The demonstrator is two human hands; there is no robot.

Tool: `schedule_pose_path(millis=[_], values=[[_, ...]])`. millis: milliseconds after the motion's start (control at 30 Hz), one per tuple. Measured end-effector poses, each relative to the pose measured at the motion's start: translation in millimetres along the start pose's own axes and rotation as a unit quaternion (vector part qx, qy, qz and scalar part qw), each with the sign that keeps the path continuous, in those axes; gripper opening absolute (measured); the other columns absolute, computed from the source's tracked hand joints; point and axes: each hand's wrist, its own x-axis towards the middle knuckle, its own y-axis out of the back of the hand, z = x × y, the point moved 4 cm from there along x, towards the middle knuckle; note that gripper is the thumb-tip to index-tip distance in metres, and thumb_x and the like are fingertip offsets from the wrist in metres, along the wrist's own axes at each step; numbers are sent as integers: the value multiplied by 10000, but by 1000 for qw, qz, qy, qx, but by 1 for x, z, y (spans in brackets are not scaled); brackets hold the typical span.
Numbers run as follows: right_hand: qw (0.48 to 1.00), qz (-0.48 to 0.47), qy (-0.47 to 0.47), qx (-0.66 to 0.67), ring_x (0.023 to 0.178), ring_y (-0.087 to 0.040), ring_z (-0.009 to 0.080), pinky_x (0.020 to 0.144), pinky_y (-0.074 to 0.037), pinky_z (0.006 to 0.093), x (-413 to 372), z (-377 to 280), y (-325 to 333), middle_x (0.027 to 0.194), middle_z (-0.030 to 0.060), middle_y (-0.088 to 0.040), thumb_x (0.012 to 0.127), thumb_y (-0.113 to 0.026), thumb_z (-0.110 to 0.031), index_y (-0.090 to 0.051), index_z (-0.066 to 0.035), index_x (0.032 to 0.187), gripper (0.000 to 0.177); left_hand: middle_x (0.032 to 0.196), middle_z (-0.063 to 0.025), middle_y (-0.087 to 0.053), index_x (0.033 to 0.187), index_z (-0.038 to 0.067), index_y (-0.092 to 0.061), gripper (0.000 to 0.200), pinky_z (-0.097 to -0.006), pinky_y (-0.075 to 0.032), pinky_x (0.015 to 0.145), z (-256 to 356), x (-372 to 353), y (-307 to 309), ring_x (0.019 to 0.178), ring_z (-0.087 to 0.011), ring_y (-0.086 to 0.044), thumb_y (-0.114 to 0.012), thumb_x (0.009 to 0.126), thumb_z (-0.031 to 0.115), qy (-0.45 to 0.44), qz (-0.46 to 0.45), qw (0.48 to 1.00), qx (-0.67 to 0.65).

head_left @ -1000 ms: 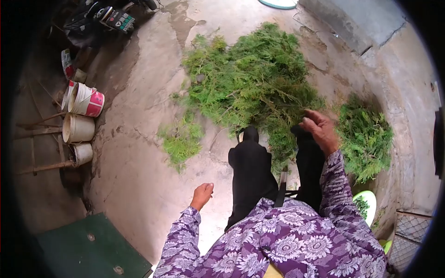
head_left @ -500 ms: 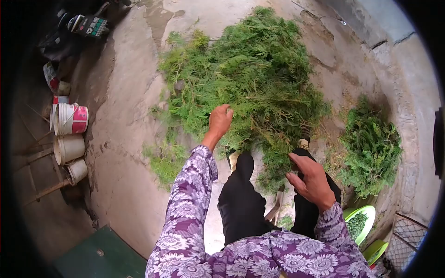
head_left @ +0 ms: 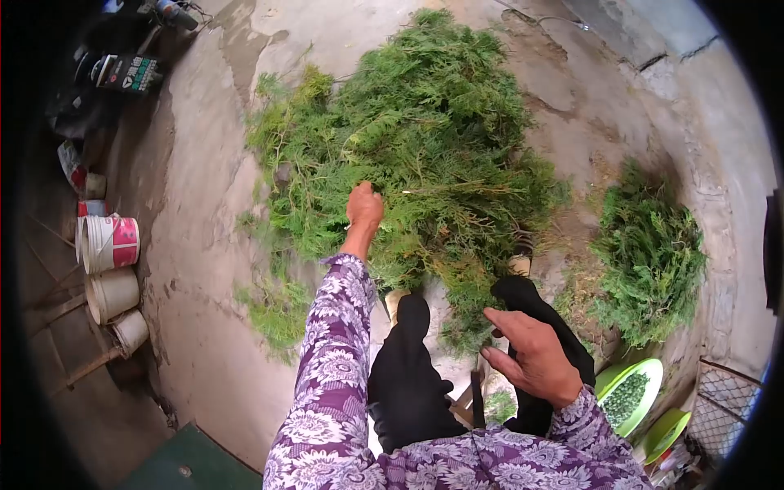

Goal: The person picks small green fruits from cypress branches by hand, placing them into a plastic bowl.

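A big heap of feathery evergreen branches (head_left: 445,114), like cypress or arborvitae, lies on the floor in front of me. My left hand (head_left: 365,208) reaches to the near left part of the heap, its fingers closed on a leafy evergreen sprig; the fingertips are partly hidden. My right hand (head_left: 535,359) hovers over my right knee, thumb and fingers apart, with nothing in it. Just beyond its fingertips is a bushy green tuft (head_left: 469,314) at the heap's near end. A dark upright bar (head_left: 477,398) stands between my legs.
A smaller pile of green sprigs (head_left: 649,257) lies to the right. Below it stand a light-green basin (head_left: 645,408) holding small green bits and another green basin (head_left: 668,437). White buckets (head_left: 113,294) line the left side. A dark green board (head_left: 192,461) is at lower left.
My left hand has moved slightly left, and its fingers have closed at the heap. My right hand has dropped a little toward me, still open. The view has shifted slightly.
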Motion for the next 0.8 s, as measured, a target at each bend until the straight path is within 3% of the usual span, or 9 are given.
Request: schedule_pose_path(millis=[200,267,400,433,467,600,667,733,800], values=[[999,6,4,31,754,-582,258,673,-470,310,1,4,1,906,156,-572,704,-664,-104,-503,16,1120,462,754,-176,-583,827,2,-517,169,-377,-463,610,1,-44,42,698,-309,-588,-573,742,138,0,80,988,-134],[999,-3,-11,50,738,-585,244,666,-468,303,1,5,0,886,148,-576,710,-654,-102,-506,12,1117,448,708,-134,-576,843,-13,-515,155,-308,-455,518,-4,-69,50,571,-196,-576,-556,777,121,60,-17,955,-291],[999,8,0,54,730,-592,233,649,-471,298,1,11,-2,867,147,-580,717,-643,-113,-513,17,1104,428,699,-88,-572,874,-13,-521,132,-260,-438,464,10,-113,81,517,-111,-547,-538,810,102,57,-59,925,-372],[997,18,-3,75,750,-584,311,653,-467,349,1,13,-3,871,200,-578,718,-652,-169,-515,20,1088,437,703,-83,-577,889,-13,-523,129,-249,-435,466,17,-122,88,531,-103,-553,-532,817,94,49,-71,915,-393],[997,23,-1,76,750,-584,311,653,-467,349,1,15,-5,871,200,-578,718,-652,-169,-515,20,1088,437,707,-77,-582,904,-13,-524,127,-239,-432,468,25,-132,96,545,-96,-559,-526,823,86,40,-82,906,-414],[998,57,22,34,772,-596,307,686,-475,342,4,17,-2,927,205,-584,712,-663,-210,-522,28,1082,463,707,-88,-586,919,-16,-536,139,-253,-453,516,79,-165,143,584,-130,-580,-541,811,71,-54,-118,932,-338],[994,45,-4,102,799,-602,288,709,-478,333,3,22,-5,944,191,-592,697,-679,-242,-518,23,1105,513,688,-90,-580,925,-19,-547,145,-270,-470,588,108,-179,160,630,-169,-590,-549,802,57,-177,-82,942,-272],[985,104,85,112,780,-610,245,696,-482,309,5,28,-8,940,178,-599,680,-692,-271,-520,15,1122,554,732,-107,-584,922,-19,-555,142,-286,-474,652,132,-189,174,685,-198,-592,-550,799,51,-172,-128,937,-277],[988,37,-44,141,783,-588,188,707,-457,280,0,24,2,940,167,-609,683,-685,-301,-545,22,1084,534,841,-108,-594,926,-13,-559,137,-284,-470,661,146,-196,180,748,-177,-588,-542,803,43,-203,-137,923,-296]])
